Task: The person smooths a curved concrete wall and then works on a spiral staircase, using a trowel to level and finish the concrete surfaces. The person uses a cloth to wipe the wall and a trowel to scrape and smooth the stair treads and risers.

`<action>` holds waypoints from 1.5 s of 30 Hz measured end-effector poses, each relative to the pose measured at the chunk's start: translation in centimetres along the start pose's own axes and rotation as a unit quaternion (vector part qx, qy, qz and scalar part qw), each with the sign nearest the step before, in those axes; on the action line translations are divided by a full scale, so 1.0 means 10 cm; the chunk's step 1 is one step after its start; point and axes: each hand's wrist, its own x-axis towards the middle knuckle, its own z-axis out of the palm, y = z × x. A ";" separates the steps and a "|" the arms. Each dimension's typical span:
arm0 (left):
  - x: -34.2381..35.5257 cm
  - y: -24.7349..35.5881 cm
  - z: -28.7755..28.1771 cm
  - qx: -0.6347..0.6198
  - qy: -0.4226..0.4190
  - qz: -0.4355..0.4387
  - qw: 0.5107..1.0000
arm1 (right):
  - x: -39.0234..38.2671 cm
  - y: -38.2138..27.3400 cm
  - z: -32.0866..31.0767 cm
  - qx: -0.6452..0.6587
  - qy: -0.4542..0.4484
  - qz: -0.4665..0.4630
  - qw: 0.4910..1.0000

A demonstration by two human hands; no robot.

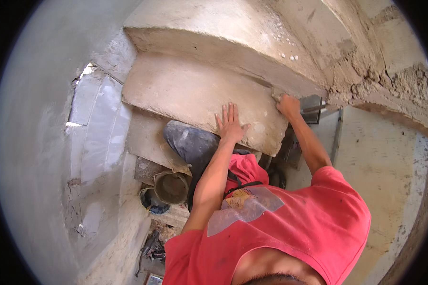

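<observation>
My left hand (230, 128) lies flat, fingers spread, on the tread of a rough concrete step (190, 88). At the right end of that tread, close to the riser (233, 61) of the step above, my right hand (288, 105) is closed. Its fingers curl around something small and greyish that I cannot make out. A short bar (314, 108) sticks out just beside my right wrist, in front of a dark grey flat-sided object (311, 101). My bent knee in dark trousers (190, 140) presses near the front edge of the step.
Small white lumps (290, 57) dot the upper step. Crumbly mortar (366, 80) roughens the concrete at the upper right. Below on the left stand a bucket (171, 187) with grey contents and a darker bucket (153, 201). A plastered grey wall (38, 133) curves along the left.
</observation>
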 end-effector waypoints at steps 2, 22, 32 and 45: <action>-0.01 -0.01 -0.01 -0.011 -0.010 -0.007 1.000 | 0.03 -0.09 -0.03 0.021 0.048 -0.026 0.998; 0.05 -1.05 -0.58 -0.026 0.060 -0.145 0.987 | 0.16 -1.07 -0.68 0.241 0.040 -0.152 0.958; 0.03 -1.06 -0.59 -0.040 0.053 -0.146 0.987 | 0.53 -1.42 -0.39 0.155 0.099 -0.185 0.965; 0.05 -1.07 -0.59 -0.047 0.044 -0.152 0.986 | 1.02 -1.58 -0.05 0.071 -0.062 -0.094 0.991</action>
